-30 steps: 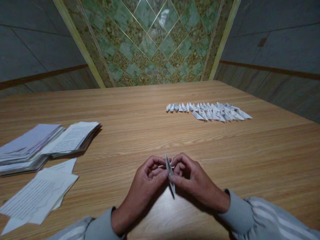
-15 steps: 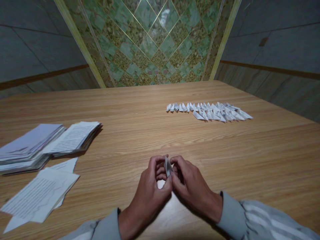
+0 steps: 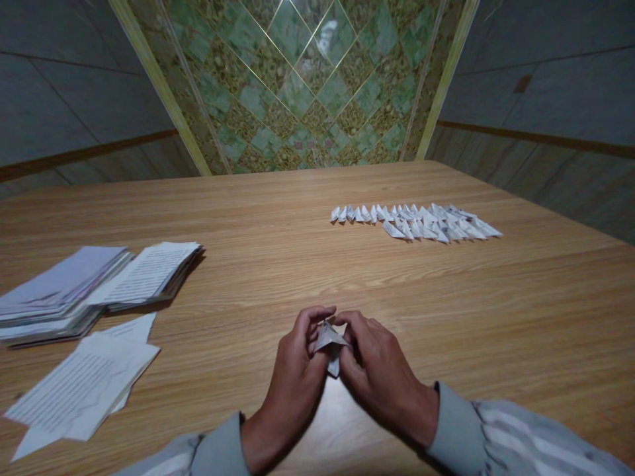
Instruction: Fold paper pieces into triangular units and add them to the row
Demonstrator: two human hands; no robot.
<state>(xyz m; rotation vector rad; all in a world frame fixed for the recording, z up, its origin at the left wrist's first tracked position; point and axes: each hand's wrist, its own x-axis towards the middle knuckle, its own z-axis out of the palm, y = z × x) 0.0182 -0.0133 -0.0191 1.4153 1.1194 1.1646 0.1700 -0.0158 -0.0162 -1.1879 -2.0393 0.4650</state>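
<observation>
Both hands [image 3: 330, 370] pinching folded paper piece [image 3: 329, 340], paper stacks [image 3: 94, 284] left, folded pieces row [image 3: 417, 222] beyond.

The loose sheets [image 3: 82, 390] carry printed lines (far too small to read).

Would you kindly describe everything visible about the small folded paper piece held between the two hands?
The folded paper piece is small, white to pale grey, with sharp creases and a pointed triangular flap spread on top. It looks like thin printed paper, though no print is legible. It is held just above the wooden table, near its front edge, pinched between the left hand and the right hand, whose fingers cover its sides and lower part.
</observation>
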